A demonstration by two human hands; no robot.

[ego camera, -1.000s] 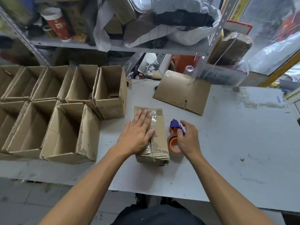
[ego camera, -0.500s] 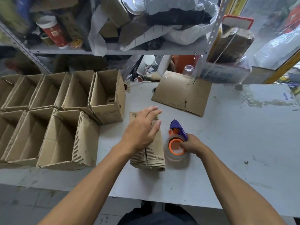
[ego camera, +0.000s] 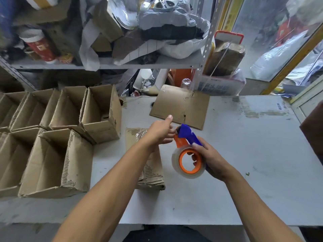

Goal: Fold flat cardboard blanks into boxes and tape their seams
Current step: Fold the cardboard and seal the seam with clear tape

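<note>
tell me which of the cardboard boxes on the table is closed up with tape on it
The taped box lying under the left forearm, beside the tape dispenser. Clear tape crosses its closed top; the open boxes at the left gape upward, untaped.

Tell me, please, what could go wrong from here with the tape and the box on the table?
The left hand reaches right at the cutter end of the tape dispenser held by the right hand, so its fingers could catch the blade. Neither hand holds the folded box, so it could slide or spring open when tape pulls on it.
</note>
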